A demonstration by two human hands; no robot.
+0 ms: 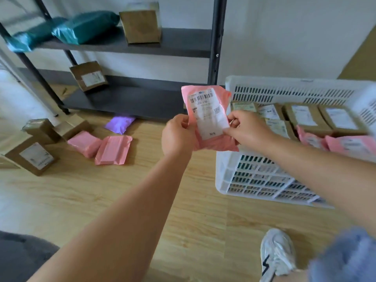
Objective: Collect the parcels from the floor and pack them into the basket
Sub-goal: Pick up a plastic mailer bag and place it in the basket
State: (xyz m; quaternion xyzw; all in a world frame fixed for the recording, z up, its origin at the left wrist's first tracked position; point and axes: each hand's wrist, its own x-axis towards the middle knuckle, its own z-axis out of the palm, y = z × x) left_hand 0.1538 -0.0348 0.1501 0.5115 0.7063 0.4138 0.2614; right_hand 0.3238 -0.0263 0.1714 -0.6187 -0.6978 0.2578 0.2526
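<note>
A dark shelf rack (213, 47) holds green mailers (85, 26); right of it a white basket (254, 176) (far end cut off) sits on the floor (142, 190), part-filled with packed parcels (305, 117). Cardboard boxes (32, 155), two pink parcels (113, 148) and a purple parcel (120, 123) half hidden under the rack lie at left. In the air beside the basket, left hand (179, 137) and right hand (246, 129) each pinch an edge of a pink labelled parcel (209, 112).

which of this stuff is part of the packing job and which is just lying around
Job: held parcel, gripped by left hand and right hand; basket; pink floor parcels; purple parcel; floor boxes.

Lying about: rack, green bags, shelf boxes, shoe.
</note>
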